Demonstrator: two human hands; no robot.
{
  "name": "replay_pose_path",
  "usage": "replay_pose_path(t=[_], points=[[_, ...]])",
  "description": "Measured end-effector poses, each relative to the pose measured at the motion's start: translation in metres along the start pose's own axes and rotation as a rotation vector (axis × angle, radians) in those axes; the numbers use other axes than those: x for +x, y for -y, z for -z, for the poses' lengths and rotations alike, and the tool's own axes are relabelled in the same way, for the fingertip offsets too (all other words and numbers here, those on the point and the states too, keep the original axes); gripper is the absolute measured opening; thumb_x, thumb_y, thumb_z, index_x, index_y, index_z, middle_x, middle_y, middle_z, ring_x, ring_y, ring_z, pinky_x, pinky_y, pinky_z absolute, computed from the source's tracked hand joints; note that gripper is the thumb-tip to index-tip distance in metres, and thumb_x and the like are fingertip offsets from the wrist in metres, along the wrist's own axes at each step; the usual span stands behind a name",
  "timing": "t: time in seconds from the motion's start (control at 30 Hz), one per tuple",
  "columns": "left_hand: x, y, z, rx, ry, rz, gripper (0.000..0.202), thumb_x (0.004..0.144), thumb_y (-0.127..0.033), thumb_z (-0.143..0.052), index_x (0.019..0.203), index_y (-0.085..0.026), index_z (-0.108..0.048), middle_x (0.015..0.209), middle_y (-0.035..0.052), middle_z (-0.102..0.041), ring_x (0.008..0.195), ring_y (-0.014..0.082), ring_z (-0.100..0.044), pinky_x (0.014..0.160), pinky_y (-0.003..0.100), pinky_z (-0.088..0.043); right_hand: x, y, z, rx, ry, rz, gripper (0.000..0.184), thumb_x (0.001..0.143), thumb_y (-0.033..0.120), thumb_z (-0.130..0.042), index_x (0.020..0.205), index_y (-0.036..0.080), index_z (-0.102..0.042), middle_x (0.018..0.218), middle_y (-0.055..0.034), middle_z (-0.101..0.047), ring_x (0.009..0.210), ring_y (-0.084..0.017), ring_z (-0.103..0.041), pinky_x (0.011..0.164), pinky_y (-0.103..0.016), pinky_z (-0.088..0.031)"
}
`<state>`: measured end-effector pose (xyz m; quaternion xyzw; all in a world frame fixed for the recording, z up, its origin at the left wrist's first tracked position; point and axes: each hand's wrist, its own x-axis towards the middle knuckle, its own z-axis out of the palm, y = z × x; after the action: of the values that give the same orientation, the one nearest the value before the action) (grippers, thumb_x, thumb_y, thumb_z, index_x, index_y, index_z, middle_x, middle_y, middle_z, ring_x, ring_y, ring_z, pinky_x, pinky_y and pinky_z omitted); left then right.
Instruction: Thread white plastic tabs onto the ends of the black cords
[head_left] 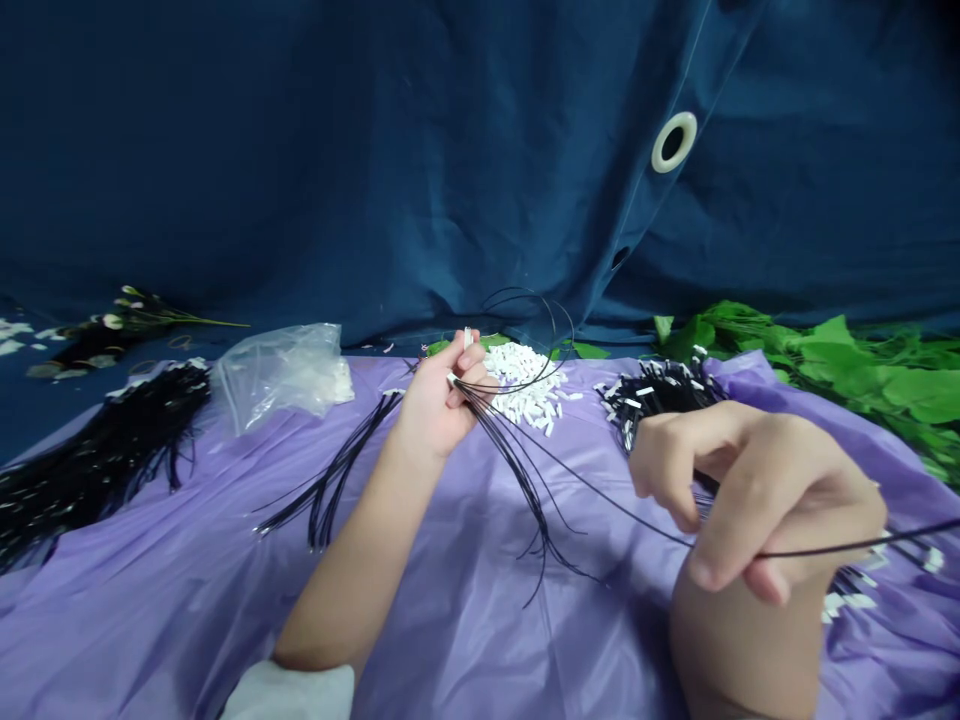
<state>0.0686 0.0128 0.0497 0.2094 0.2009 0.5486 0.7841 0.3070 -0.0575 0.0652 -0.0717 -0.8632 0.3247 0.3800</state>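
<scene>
Out over the middle of the purple cover, my left hand is closed round a bunch of black cords, whose loose ends hang down to the right. A small white piece shows at its fingertips. Nearer the camera on the right, my right hand pinches a single black cord between thumb and finger. This cord runs taut from the left hand and on past the right edge. Just behind the left hand lies a heap of small white pieces. Left of that forearm rests a smaller bundle of black cords.
A thick pile of black cords lies far left, beside a clear plastic bag. More white-tipped black cords lie behind and under my right hand. Green leaves fill the back right. A blue curtain hangs behind the purple cover.
</scene>
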Motion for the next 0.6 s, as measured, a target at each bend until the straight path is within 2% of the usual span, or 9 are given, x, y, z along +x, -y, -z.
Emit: replay_pose_path(t=[0.07,0.17,0.23,0.3,0.37,0.43,0.6], points=[[0.000,0.003,-0.002,0.011,-0.046,-0.008,0.028,0.101,-0.019,-0.030,0.077,-0.014,-0.044,0.050,-0.0090,-0.036,0.028,0.0004,-0.021,0.033,0.014,-0.026,0.011,0.000,-0.010,0.200,-0.004,0.060,0.014,0.082,0.031,-0.072,0.077,0.019,-0.077,0.074,-0.0051,-0.064,0.073,-0.016,-0.066,0.077,-0.031,-0.056],[0.001,0.011,-0.004,0.044,-0.104,-0.037,0.027,0.101,-0.020,-0.033,0.077,-0.014,-0.043,0.051,-0.0090,-0.037,0.028,0.0005,-0.020,0.034,0.014,-0.025,0.033,-0.007,-0.033,0.476,-0.229,0.149,0.026,0.091,0.036,-0.059,0.073,0.021,-0.070,0.063,-0.0004,-0.056,0.071,-0.015,-0.065,0.083,-0.035,-0.056],[0.002,0.017,-0.005,0.068,-0.131,-0.038,0.026,0.100,-0.021,-0.035,0.076,-0.015,-0.043,0.051,-0.0089,-0.037,0.028,0.0008,-0.020,0.033,0.015,-0.024,0.047,-0.017,-0.050,0.692,-0.424,0.199,0.029,0.097,0.041,-0.049,0.078,0.026,-0.065,0.051,0.0064,-0.042,0.050,-0.009,-0.054,0.073,-0.033,-0.058],[0.003,0.023,-0.005,0.092,-0.137,-0.016,0.025,0.100,-0.022,-0.036,0.076,-0.016,-0.043,0.051,-0.0088,-0.037,0.028,0.0013,-0.021,0.033,0.015,-0.023,0.059,-0.030,-0.062,0.814,-0.640,0.085,0.025,0.094,0.046,-0.054,0.078,0.029,-0.061,0.049,0.0098,-0.030,0.039,-0.006,-0.038,0.061,-0.026,-0.055],[0.004,0.028,-0.005,0.106,-0.117,0.017,0.026,0.100,-0.022,-0.035,0.076,-0.016,-0.042,0.051,-0.0088,-0.038,0.028,0.0013,-0.021,0.034,0.015,-0.025,0.067,-0.044,-0.066,0.829,-0.837,-0.035,0.025,0.087,0.050,-0.063,0.077,0.028,-0.057,0.051,0.0107,-0.024,0.038,-0.004,-0.026,0.052,-0.021,-0.050],[0.003,0.030,-0.005,0.107,-0.088,0.052,0.027,0.100,-0.022,-0.034,0.075,-0.016,-0.041,0.050,-0.0090,-0.038,0.027,0.0008,-0.020,0.035,0.015,-0.026,0.069,-0.056,-0.062,0.790,-0.984,-0.087,0.030,0.080,0.053,-0.070,0.077,0.027,-0.055,0.052,0.0110,-0.022,0.039,-0.004,-0.019,0.047,-0.018,-0.044],[-0.001,0.031,-0.006,0.077,0.007,0.175,0.028,0.101,-0.021,-0.032,0.075,-0.014,-0.041,0.050,-0.0090,-0.038,0.027,0.0004,-0.021,0.034,0.015,-0.026,0.064,-0.074,-0.047,0.625,-1.143,-0.132,0.036,0.078,0.057,-0.070,0.083,0.026,-0.052,0.057,0.0101,-0.017,0.042,-0.004,-0.012,0.037,-0.016,-0.024]])
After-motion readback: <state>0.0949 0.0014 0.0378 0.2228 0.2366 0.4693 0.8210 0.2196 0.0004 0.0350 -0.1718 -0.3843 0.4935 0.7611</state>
